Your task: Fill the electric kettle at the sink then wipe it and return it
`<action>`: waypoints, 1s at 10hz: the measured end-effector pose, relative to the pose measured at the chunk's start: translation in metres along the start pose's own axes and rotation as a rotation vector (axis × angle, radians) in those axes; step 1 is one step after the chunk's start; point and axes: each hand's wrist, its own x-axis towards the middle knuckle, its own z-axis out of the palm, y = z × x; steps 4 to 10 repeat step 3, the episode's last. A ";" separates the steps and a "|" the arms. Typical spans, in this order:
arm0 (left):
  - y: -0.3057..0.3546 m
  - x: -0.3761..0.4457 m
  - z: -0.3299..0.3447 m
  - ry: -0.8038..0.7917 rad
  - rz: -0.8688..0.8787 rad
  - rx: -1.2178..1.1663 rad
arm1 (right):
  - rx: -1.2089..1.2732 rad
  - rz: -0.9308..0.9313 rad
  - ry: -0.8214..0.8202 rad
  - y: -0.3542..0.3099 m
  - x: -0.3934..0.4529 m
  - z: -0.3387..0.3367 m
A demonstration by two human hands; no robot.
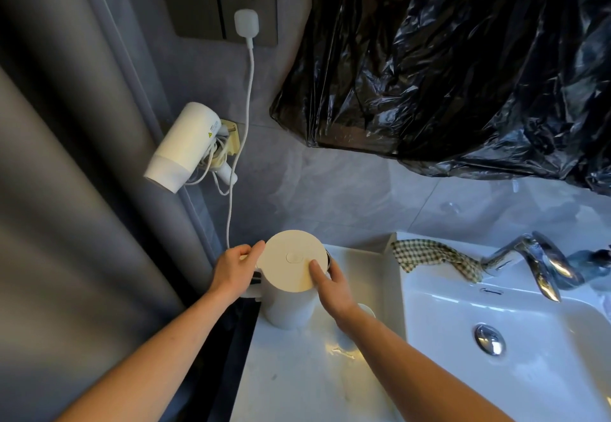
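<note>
A white electric kettle (289,302) stands upright on the white counter (297,382), left of the sink (529,365). Its round lid (291,258) sits slightly askew, and a strip of metal rim shows at its right edge. My left hand (233,273) holds the kettle at the handle side, thumb against the lid's left edge. My right hand (330,284) grips the lid's right side with the thumb pressed on top. A green checked cloth (433,254) lies draped over the sink's back rim, beside the chrome faucet (542,266).
A white cable (243,130) runs from a wall plug (246,21) down behind the kettle. A white hair dryer (183,147) hangs on the wall at left. Black plastic sheeting (463,58) covers the wall above the sink. A small white round object (367,311) sits under my right forearm.
</note>
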 end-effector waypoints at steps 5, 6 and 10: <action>-0.005 -0.021 -0.003 0.066 0.142 0.225 | -0.141 -0.034 0.004 0.003 -0.027 -0.013; -0.005 -0.021 -0.003 0.066 0.142 0.225 | -0.141 -0.034 0.004 0.003 -0.027 -0.013; -0.005 -0.021 -0.003 0.066 0.142 0.225 | -0.141 -0.034 0.004 0.003 -0.027 -0.013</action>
